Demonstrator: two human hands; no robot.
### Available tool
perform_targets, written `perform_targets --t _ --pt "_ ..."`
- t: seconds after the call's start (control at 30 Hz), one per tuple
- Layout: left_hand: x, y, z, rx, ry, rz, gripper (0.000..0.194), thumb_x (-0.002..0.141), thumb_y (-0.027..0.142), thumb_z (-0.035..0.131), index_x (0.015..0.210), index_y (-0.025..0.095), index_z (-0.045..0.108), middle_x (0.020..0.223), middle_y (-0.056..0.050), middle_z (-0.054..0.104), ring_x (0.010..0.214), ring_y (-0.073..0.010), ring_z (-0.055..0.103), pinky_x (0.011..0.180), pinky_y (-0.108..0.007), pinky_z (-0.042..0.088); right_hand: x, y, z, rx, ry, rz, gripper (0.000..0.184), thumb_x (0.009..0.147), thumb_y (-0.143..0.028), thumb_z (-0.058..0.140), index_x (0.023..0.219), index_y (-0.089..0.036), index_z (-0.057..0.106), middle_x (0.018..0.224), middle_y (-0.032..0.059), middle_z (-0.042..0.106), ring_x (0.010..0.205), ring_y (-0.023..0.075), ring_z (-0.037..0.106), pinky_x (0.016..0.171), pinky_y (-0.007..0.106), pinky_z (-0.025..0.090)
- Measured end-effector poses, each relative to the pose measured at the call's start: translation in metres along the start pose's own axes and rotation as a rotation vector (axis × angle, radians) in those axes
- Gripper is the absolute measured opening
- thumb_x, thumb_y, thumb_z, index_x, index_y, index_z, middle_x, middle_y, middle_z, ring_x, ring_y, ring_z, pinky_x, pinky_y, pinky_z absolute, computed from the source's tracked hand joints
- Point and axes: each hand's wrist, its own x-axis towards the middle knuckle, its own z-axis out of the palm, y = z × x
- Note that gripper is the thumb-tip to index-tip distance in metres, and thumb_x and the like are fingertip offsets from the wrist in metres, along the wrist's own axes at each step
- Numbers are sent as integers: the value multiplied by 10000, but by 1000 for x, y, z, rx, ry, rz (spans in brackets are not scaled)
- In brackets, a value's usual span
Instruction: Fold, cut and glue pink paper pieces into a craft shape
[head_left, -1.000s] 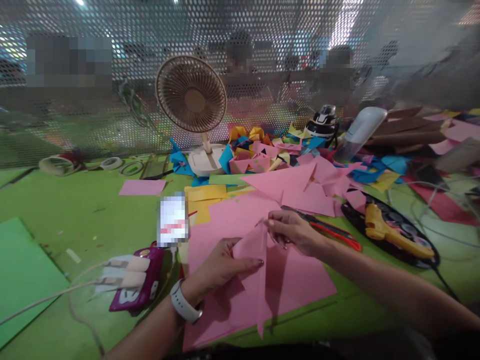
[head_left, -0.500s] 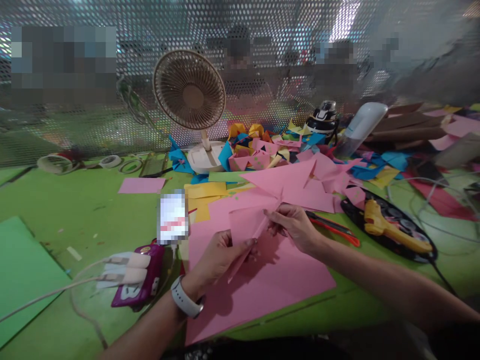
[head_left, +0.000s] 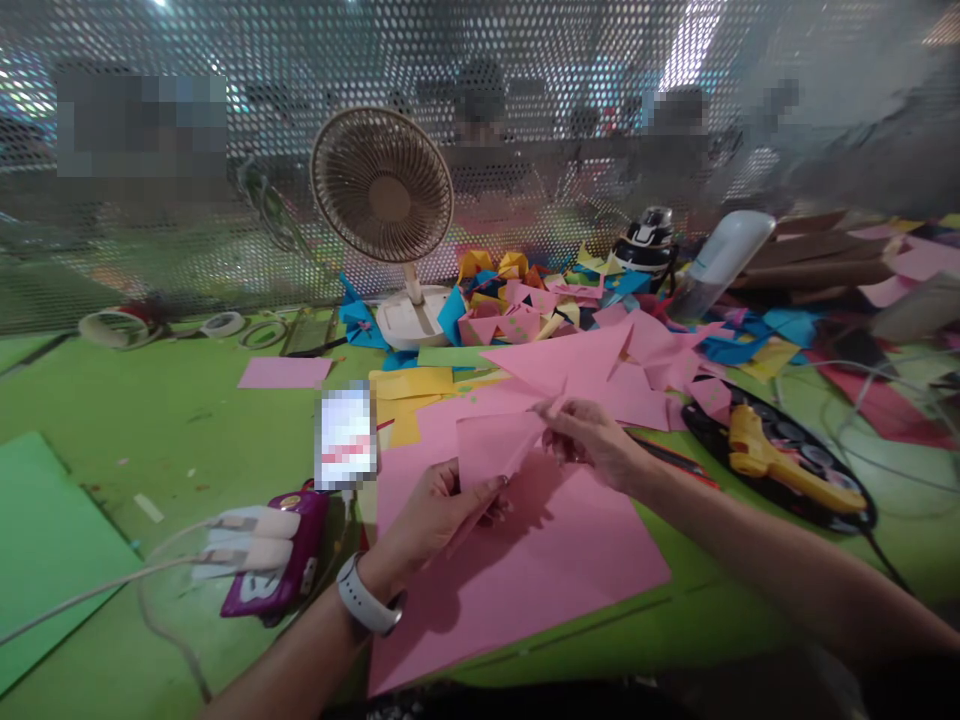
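Note:
A folded piece of pink paper [head_left: 491,445] is held up between my two hands. My left hand [head_left: 450,505], with a white watch on its wrist, pinches its lower edge between thumb and fingers. At the upper right corner, my right hand [head_left: 589,435] grips the paper with closed fingertips. Beneath both hands lies a large pink sheet [head_left: 570,570], with shadows cast on it. Further pink pieces [head_left: 577,360] lie just beyond. Right of my right hand, a utility knife [head_left: 675,460] is partly hidden by my forearm.
A yellow glue gun [head_left: 787,460] rests on a black tray [head_left: 847,515] at right. A phone [head_left: 345,435] and a purple power strip [head_left: 281,570] with cables are at left. Behind stand a fan [head_left: 386,190], colored paper shapes [head_left: 525,300] and a perforated metal screen [head_left: 540,60].
My right hand has shifted slightly right along the paper's upper corner, and its forearm now covers more of the utility knife. My left hand keeps its pinch almost in place.

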Motion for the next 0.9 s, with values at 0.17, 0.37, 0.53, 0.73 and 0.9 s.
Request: perform_targets --t 0.17,0.37,0.53,0.73,0.9 --pt "-1 2 2 -1 -7 -14 290 723 374 697 824 111 632 665 -39 655 565 -117 591 549 -229 482 -1 4 2 -34 41 24 309 628 -384 753 568 -133 583 486 -4 598 364 55 495 353 165 309" --pt "3 8 -8 -37 109 102 220 736 338 696 746 131 622 676 -28 662 597 -101 598 572 -193 465 3 -2 -2 64 182 -15 263 626 -348 754 562 -141 604 475 -7 602 363 59 498 348 174 291" --pt "4 9 -9 -319 279 324 286 767 326 675 1029 232 610 947 -9 674 870 -131 621 714 -218 495 -5 4 9 244 153 38 181 646 -307 745 712 -156 672 676 21 696 510 76 607 405 149 336" --pt "3 0 4 -289 217 203 222 778 343 659 905 161 667 941 -45 683 876 -161 629 790 -274 505 -28 22 33 213 -126 160 292 764 -413 635 878 -151 695 842 85 718 671 125 650 553 206 436" --pt "4 0 -4 -418 288 123 199 713 321 724 791 157 642 764 3 657 675 -100 613 654 -219 513 -29 21 19 -190 -159 -176 333 879 -371 441 1004 -149 657 896 110 692 743 181 637 616 300 486"
